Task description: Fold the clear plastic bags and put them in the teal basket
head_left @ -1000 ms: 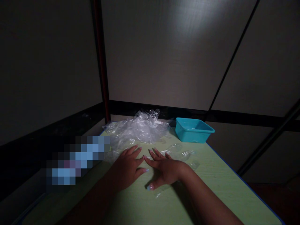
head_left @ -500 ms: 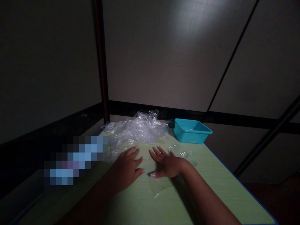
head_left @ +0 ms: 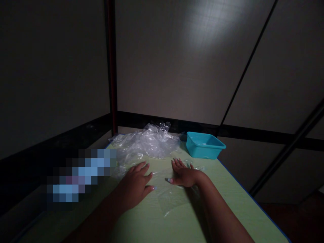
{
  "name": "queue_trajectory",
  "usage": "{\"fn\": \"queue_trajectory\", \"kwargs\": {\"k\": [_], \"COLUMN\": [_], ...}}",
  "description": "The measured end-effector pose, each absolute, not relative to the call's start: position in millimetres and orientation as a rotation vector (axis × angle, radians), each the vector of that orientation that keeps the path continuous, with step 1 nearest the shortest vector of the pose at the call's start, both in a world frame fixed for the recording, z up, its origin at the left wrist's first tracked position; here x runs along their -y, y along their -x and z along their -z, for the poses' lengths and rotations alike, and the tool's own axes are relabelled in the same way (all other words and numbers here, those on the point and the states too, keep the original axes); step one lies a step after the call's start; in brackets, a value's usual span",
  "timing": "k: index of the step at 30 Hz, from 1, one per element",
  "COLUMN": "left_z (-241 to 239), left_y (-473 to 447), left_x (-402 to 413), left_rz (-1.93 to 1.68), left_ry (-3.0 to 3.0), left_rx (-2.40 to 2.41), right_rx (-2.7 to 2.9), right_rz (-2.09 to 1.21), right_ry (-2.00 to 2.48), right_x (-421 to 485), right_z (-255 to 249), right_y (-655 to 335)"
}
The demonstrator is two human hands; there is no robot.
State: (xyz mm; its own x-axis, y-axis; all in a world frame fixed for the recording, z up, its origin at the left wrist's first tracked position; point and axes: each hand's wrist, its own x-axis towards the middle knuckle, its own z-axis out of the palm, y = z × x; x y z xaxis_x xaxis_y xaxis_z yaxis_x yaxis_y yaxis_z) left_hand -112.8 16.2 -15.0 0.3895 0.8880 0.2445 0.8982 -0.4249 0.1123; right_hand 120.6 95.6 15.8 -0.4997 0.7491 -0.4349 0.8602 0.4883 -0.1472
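Observation:
Both my hands lie flat, palms down, on a thin clear plastic sheet (head_left: 170, 199) spread on the green table (head_left: 227, 202). My left hand (head_left: 135, 184) rests on the sheet's left part with fingers stretched forward. My right hand (head_left: 182, 174) presses the sheet's right part, fingers spread, thumb pointing left. A gap of bare sheet shows between the two hands. Neither hand grips anything.
A crumpled heap of clear plastic bags (head_left: 148, 143) lies at the table's far left. A teal plastic tub (head_left: 204, 145) stands at the far right edge. Small clear plastic pieces (head_left: 198, 167) lie beyond my right hand. Dark wall panels close in behind and left.
My hands, touching at the fingertips a second ago, have slid apart across the sheet, the right hand moving right and away. The view has tilted slightly.

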Motion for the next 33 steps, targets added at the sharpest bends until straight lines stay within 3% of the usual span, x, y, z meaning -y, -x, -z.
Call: {"fn": "queue_trajectory", "kwargs": {"k": [5, 13, 33], "left_z": [13.4, 9.5, -10.5], "left_y": [111.4, 107.5, 91.9], "left_x": [-15.3, -15.7, -11.4], "left_rz": [0.43, 0.411, 0.119], "left_ry": [2.582, 2.599, 2.56], "left_rx": [1.667, 1.621, 1.738], "right_rx": [-2.505, -2.883, -2.68], "right_rz": [0.435, 0.569, 0.48], "right_ry": [-1.486, -1.1, -1.533], "right_x": [-86.8, -49.0, -69.9], "right_z": [-18.0, -7.4, -3.9], "right_y": [-111.4, -66.6, -149.1]}}
